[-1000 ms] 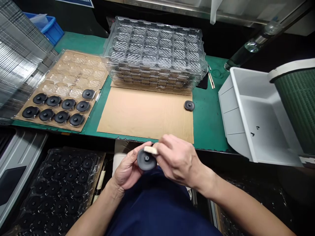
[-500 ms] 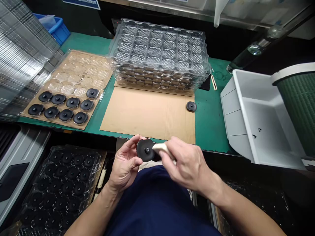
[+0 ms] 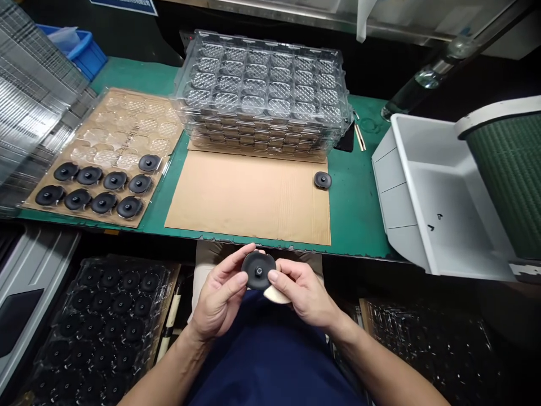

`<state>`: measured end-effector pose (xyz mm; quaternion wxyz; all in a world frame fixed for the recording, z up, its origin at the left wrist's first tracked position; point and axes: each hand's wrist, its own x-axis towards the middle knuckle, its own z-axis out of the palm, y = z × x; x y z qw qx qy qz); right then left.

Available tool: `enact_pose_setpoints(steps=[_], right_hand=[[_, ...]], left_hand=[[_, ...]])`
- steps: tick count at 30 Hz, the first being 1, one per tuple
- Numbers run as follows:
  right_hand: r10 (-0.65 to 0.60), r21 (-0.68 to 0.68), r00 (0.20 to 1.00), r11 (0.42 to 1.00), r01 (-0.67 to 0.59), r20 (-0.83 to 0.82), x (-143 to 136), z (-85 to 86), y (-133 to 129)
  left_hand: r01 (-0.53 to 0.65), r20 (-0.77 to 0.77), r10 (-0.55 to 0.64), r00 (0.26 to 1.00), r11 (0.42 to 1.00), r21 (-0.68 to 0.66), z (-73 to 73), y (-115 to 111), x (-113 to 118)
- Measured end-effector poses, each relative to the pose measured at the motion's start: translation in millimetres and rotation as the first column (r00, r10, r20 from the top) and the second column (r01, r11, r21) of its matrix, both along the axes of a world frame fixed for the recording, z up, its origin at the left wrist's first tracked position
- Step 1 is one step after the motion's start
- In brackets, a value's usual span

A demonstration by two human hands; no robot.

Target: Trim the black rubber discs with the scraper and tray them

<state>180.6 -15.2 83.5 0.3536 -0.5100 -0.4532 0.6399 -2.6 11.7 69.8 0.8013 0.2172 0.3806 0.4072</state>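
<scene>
A black rounded disc with a small central stud [image 3: 258,264] is held between both hands, its studded face up, just in front of the table edge. My left hand [image 3: 222,294] grips its left rim with thumb and fingers. On the right rim, my right hand [image 3: 305,293] pinches it between thumb and fingers. The same right hand keeps a cream-coloured flat pad [image 3: 276,295] tucked under its fingers, below the disc; what the pad is made of I cannot tell. Another black disc [image 3: 323,180] lies on the right edge of the cardboard sheet [image 3: 236,194].
At the left, a clear tray [image 3: 127,135] on cardboard carries several black discs. Stacked clear trays [image 3: 262,96] stand at the back. A grey bin [image 3: 403,186] sits at the right, holding small black bits. Below left is another tray of discs [image 3: 101,327].
My right hand has turned and come down from above the disc to its right rim. The cream pad has dropped below the disc. The view has shifted slightly.
</scene>
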Motion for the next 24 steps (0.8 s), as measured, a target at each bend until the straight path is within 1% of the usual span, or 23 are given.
enact_pose_setpoints(steps=[2, 4, 9, 11, 13, 15, 17, 19, 21, 22, 23, 24], right_hand=[[-0.021, 0.063, 0.997, 0.998, 0.016, 0.077, -1.8, 1.0, -2.7], [-0.045, 0.122, 0.991, 0.992, 0.030, 0.124, -1.7, 2.3, -4.4], [-0.110, 0.166, 0.983, 0.982, 0.086, 0.146, 3.3, -1.4, -6.5], [-0.110, 0.232, 0.982, 0.970, 0.072, 0.156, 3.4, -5.3, -8.7], [-0.079, 0.306, 0.984, 0.952, 0.027, 0.158, 1.0, -9.0, -12.0], [-0.059, 0.344, 0.982, 0.939, -0.007, 0.181, -2.5, -11.3, -15.6], [-0.081, 0.347, 0.972, 0.938, 0.000, 0.219, -4.5, -11.7, -18.3], [-0.091, 0.303, 0.972, 0.953, 0.023, 0.214, -2.4, -10.7, -19.6], [-0.063, 0.225, 0.985, 0.974, 0.026, 0.163, 4.5, -9.6, -19.7], [-0.045, 0.196, 0.988, 0.981, 0.015, 0.150, 9.5, -9.3, -19.6], [-0.035, 0.198, 0.986, 0.980, 0.002, 0.164, 15.3, -9.4, -19.7], [-0.036, 0.241, 0.976, 0.970, -0.017, 0.214, 21.3, -9.9, -19.8]], left_hand=[[0.025, -0.072, -0.024, 0.997, 1.000, 0.016, -1.8, 0.1, 3.6], [0.035, -0.106, -0.031, 0.994, 0.999, 0.037, -3.4, 0.8, 7.8], [0.071, -0.028, -0.069, 0.997, 0.994, 0.088, -7.0, -0.9, 18.6], [0.083, -0.062, -0.076, 0.995, 0.989, 0.126, -9.3, -3.4, 22.6], [0.063, -0.145, -0.041, 0.989, 0.986, 0.154, -11.5, -5.6, 26.9], [0.016, -0.233, 0.021, 0.972, 0.988, 0.156, -12.5, -6.6, 31.6], [-0.037, -0.278, 0.071, 0.958, 0.991, 0.127, -12.2, -5.7, 35.5], [-0.043, -0.283, 0.061, 0.957, 0.996, 0.072, -10.8, -3.3, 37.0], [0.022, -0.289, -0.009, 0.957, 0.999, 0.043, -9.2, -0.6, 34.9], [0.074, -0.316, -0.051, 0.947, 0.995, 0.061, -8.3, 0.4, 32.4], [0.128, -0.366, -0.080, 0.927, 0.986, 0.110, -7.6, 0.9, 29.0], [0.177, -0.439, -0.073, 0.896, 0.964, 0.200, -6.9, 0.7, 25.0]])
